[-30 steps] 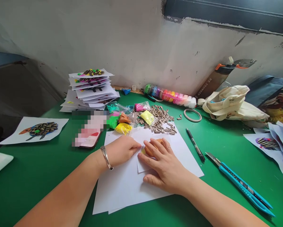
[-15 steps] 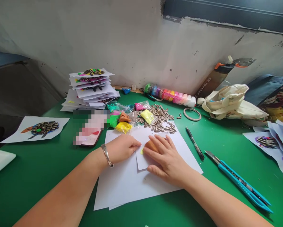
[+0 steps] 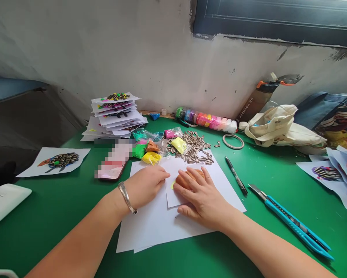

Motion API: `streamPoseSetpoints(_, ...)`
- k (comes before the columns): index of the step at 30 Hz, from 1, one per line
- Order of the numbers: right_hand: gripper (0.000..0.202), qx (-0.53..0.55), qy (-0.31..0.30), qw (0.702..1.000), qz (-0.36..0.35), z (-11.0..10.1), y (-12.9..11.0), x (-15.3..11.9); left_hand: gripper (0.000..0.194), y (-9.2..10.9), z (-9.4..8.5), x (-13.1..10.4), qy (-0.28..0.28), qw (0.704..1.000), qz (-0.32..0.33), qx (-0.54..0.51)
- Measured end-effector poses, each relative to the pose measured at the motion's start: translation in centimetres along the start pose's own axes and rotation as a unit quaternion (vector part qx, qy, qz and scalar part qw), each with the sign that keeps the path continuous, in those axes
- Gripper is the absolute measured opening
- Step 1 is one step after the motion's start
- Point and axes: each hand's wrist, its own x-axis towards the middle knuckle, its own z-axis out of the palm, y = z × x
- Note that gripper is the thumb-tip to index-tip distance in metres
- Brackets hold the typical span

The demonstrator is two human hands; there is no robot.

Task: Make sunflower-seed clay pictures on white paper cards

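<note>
My right hand (image 3: 204, 199) lies with its fingers spread over a flat orange-brown clay shape (image 3: 201, 172), which it partly covers. The clay is on a small white paper sheet (image 3: 173, 199), with a dab of yellow clay (image 3: 172, 185) at its left side. At that sheet's left edge, my left hand (image 3: 146, 185) is closed, thumb and forefinger pinching the paper; the other fingers are curled under. Larger white sheets (image 3: 144, 231) lie beneath both hands. Beyond them are bagged colored clays (image 3: 152, 157) and a pile of striped sunflower seeds (image 3: 195, 144).
To the right lie a black pen (image 3: 236, 175) and a blue utility knife (image 3: 295, 222) with its blade out. A phone (image 3: 115, 168) and a finished seed picture (image 3: 57, 160) are at left. A paper stack (image 3: 118, 119), tape roll (image 3: 233, 141) and cloth bag (image 3: 278, 127) stand farther back.
The camera view has shifted slightly. My right hand has slid a little over the clay, showing more of its upper part. My left hand stays at the paper's edge.
</note>
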Motion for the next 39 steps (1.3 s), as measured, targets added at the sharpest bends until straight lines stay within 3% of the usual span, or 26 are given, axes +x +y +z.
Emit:
streamPoseSetpoints(4, 0.051, 0.009, 0.043, 0.999, 0.024, -0.4, 0.7, -0.2, 0.029, 0.3, 1.8, -1.2, 0.043, 0.998, 0.036, 0.025)
streamPoseSetpoints(8, 0.034, 0.028, 0.131, 0.988, 0.071, -1.0, 2.3, -0.5, 0.030, 0.3, 2.9, -1.7, 0.072, 0.996, 0.045, 0.033)
streamPoseSetpoints(10, 0.026, 0.042, 0.122, 0.988, 0.088, -1.2, 2.6, -0.5, 0.030, 0.1, 3.0, -1.5, 0.077, 0.995, 0.053, 0.045)
streamPoseSetpoints(13, 0.018, 0.030, 0.060, 0.993, 0.092, -1.1, 2.0, -0.4, 0.033, -0.4, 2.9, -1.1, 0.080, 0.993, 0.054, 0.062)
streamPoseSetpoints(15, 0.019, 0.021, 0.059, 0.993, 0.099, -0.9, 1.5, -0.4, 0.036, -0.8, 2.7, -1.0, 0.065, 0.994, 0.053, 0.063)
streamPoseSetpoints(18, 0.025, 0.060, 0.090, 0.986, 0.125, -0.9, 1.6, -0.5, 0.046, -1.1, 2.8, -0.9, 0.042, 0.997, 0.041, 0.056)
streamPoseSetpoints(22, 0.027, 0.109, 0.152, 0.960, 0.207, -1.4, 4.2, -0.6, 0.052, -0.9, 3.9, -0.7, 0.064, 0.997, 0.009, 0.041)
streamPoseSetpoints(25, 0.028, 0.063, 0.130, 0.953, 0.265, -2.0, 6.6, -0.5, 0.058, -0.6, 5.0, -0.6, 0.083, 0.995, -0.002, 0.052)
streamPoseSetpoints(28, 0.030, 0.003, 0.084, 0.958, 0.274, -2.3, 8.0, 0.1, 0.058, -0.7, 5.6, -0.6, 0.087, 0.994, 0.000, 0.067)
streamPoseSetpoints(34, 0.026, -0.021, 0.038, 0.967, 0.250, -1.4, 8.3, 1.2, 0.056, -1.7, 6.2, -1.1, 0.114, 0.991, 0.026, 0.069)
streamPoseSetpoints(39, 0.025, -0.122, 0.035, 0.969, 0.213, -0.7, 8.1, 1.2, 0.057, -1.8, 6.3, -1.3, 0.121, 0.989, 0.039, 0.069)
